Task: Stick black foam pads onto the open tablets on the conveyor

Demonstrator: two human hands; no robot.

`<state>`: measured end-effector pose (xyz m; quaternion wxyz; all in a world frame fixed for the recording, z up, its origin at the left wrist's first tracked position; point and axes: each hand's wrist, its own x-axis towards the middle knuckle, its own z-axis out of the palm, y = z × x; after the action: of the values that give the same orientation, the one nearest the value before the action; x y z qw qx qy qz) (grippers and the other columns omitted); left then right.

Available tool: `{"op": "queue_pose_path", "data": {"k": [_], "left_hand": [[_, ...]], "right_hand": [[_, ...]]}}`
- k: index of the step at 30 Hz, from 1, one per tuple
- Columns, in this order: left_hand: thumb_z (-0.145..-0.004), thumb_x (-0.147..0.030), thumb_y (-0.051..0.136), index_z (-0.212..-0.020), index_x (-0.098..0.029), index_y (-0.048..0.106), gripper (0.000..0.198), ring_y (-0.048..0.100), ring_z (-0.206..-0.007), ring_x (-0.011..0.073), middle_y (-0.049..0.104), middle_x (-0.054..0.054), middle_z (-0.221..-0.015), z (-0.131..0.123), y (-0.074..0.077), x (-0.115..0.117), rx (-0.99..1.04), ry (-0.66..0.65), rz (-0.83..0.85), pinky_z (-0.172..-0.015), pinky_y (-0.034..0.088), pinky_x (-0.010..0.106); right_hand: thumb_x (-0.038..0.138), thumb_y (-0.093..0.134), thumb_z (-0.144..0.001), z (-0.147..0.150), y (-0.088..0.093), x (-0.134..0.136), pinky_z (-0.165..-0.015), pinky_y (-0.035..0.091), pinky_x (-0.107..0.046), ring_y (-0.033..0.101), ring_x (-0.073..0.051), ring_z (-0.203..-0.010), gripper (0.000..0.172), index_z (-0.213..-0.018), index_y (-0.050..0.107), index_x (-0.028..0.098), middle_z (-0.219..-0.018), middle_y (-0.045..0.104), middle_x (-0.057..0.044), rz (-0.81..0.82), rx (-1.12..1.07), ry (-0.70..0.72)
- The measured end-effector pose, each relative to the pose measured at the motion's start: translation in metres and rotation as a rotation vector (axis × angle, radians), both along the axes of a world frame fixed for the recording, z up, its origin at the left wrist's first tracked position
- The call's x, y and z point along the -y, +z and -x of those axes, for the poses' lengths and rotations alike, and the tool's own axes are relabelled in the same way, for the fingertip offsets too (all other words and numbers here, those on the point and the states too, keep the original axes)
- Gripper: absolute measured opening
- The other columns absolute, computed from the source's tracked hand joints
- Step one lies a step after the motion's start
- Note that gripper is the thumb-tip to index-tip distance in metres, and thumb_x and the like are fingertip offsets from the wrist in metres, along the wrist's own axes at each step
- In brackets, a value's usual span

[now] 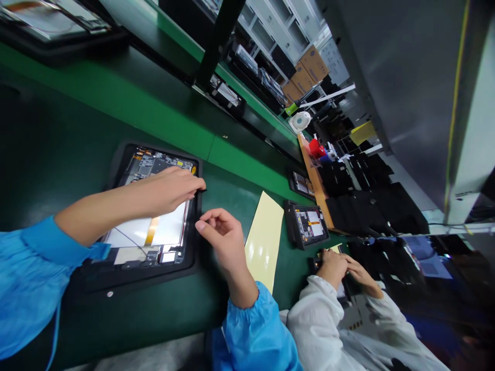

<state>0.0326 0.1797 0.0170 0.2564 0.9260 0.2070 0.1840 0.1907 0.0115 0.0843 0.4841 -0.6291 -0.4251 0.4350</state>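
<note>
An opened tablet point(154, 167) lies in a black rubber-edged fixture point(170, 274) on the green bench mat point(235, 170), showing its circuit board, a white panel point(166, 230) and orange tape point(152, 230). My left hand point(168, 190) reaches over the tablet's far edge, its fingertips pinching a small black strip point(201, 190). My right hand point(220, 239) hovers just off the fixture's edge, fingers drawn together, with nothing visible in them. A cream sheet point(265, 239) lies beside my right hand.
A co-worker's hands point(342, 268) in white sleeves work beyond the cream sheet, next to another tablet in a fixture point(307, 225). Further off are a wooden shelf edge point(315, 178), stacks of black trays point(359, 206), a small white fan point(299, 122) and cardboard boxes point(305, 77).
</note>
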Motion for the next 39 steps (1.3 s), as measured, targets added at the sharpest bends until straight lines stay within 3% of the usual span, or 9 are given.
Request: {"op": "queue_pose_path", "data": {"k": [2, 3, 5, 9, 13, 17, 23, 30, 39], "left_hand": [[-0.106, -0.032, 0.041, -0.125, -0.021, 0.065, 0.033, 0.058, -0.11, 0.0304, 0.067, 0.012, -0.115, 0.0, 0.0, 0.003, -0.023, 0.005, -0.035, -0.103, 0.043, 0.043], [-0.106, -0.029, 0.041, -0.125, -0.02, 0.065, 0.032, 0.057, -0.111, 0.0297, 0.067, 0.012, -0.118, 0.0, 0.001, 0.005, -0.026, 0.007, -0.05, -0.105, 0.042, 0.043], [-0.107, -0.023, 0.037, -0.126, -0.019, 0.064, 0.033, 0.056, -0.114, 0.0279, 0.066, 0.012, -0.12, -0.001, 0.006, 0.009, -0.013, 0.013, -0.074, -0.108, 0.04, 0.043], [-0.104, -0.026, 0.029, -0.12, -0.015, 0.068, 0.044, 0.054, -0.112, 0.0263, 0.066, 0.011, -0.111, -0.003, 0.019, 0.014, -0.015, 0.042, -0.091, -0.104, 0.041, 0.045], [-0.101, -0.025, 0.025, -0.123, -0.012, 0.068, 0.05, 0.054, -0.112, 0.0263, 0.065, 0.012, -0.114, -0.004, 0.022, 0.015, -0.022, 0.087, -0.072, -0.104, 0.042, 0.047], [-0.099, -0.027, 0.034, -0.131, -0.011, 0.065, 0.048, 0.054, -0.112, 0.0255, 0.063, 0.013, -0.116, -0.006, 0.018, 0.014, 0.031, 0.143, -0.016, -0.107, 0.043, 0.044], [-0.091, -0.039, 0.016, -0.139, -0.007, 0.064, 0.074, 0.051, -0.109, 0.023, 0.058, 0.007, -0.112, -0.009, 0.019, 0.016, -0.021, 0.206, 0.016, -0.095, 0.042, 0.046], [-0.103, -0.01, 0.045, -0.138, -0.013, 0.061, 0.039, 0.053, -0.107, 0.0271, 0.062, 0.013, -0.116, -0.008, 0.022, 0.017, -0.028, 0.175, -0.003, -0.098, 0.042, 0.038], [-0.097, -0.006, 0.054, -0.143, -0.019, 0.06, 0.048, 0.059, -0.112, 0.0323, 0.064, 0.013, -0.116, -0.012, 0.033, 0.014, -0.112, 0.173, -0.009, -0.098, 0.044, 0.037]], "right_hand": [[0.032, 0.084, -0.08, -0.002, 0.0, 0.0, -0.084, 0.054, -0.035, 0.064, -0.02, -0.093, 0.012, -0.084, 0.075, 0.024, -0.094, 0.066, -0.003, -0.126, 0.285, -0.016], [0.031, 0.083, -0.082, -0.003, 0.0, -0.001, -0.101, 0.053, -0.042, 0.064, -0.025, -0.112, 0.009, -0.085, 0.076, 0.025, -0.107, 0.07, -0.006, -0.174, 0.385, -0.011], [0.031, 0.081, -0.087, -0.007, 0.0, -0.003, -0.125, 0.038, -0.052, 0.053, -0.031, -0.143, 0.007, -0.085, 0.075, 0.027, -0.13, 0.071, -0.008, -0.213, 0.483, 0.037], [0.034, 0.076, -0.092, -0.012, -0.004, -0.01, -0.134, 0.023, -0.057, 0.028, -0.029, -0.167, 0.01, -0.088, 0.073, 0.027, -0.162, 0.059, -0.004, -0.153, 0.431, 0.171], [0.041, 0.074, -0.093, -0.012, -0.012, -0.014, -0.137, 0.017, -0.057, 0.02, -0.028, -0.171, 0.015, -0.091, 0.073, 0.026, -0.173, 0.048, -0.004, -0.067, 0.325, 0.193], [0.045, 0.072, -0.093, -0.005, -0.019, -0.015, -0.136, 0.018, -0.057, 0.018, -0.029, -0.172, 0.02, -0.093, 0.072, 0.025, -0.176, 0.043, -0.006, 0.016, 0.313, 0.152], [0.041, 0.072, -0.094, 0.001, -0.023, -0.015, -0.135, 0.02, -0.057, 0.024, -0.028, -0.17, 0.017, -0.09, 0.071, 0.025, -0.173, 0.047, -0.008, 0.016, 0.371, 0.112], [0.041, 0.069, -0.095, -0.001, -0.026, -0.015, -0.135, 0.022, -0.055, 0.032, -0.027, -0.167, 0.016, -0.09, 0.068, 0.025, -0.169, 0.054, -0.009, 0.012, 0.399, 0.084], [0.046, 0.066, -0.098, 0.001, -0.024, -0.012, -0.135, 0.023, -0.055, 0.029, -0.027, -0.169, 0.022, -0.091, 0.065, 0.025, -0.17, 0.051, -0.011, 0.028, 0.398, 0.113]]}}
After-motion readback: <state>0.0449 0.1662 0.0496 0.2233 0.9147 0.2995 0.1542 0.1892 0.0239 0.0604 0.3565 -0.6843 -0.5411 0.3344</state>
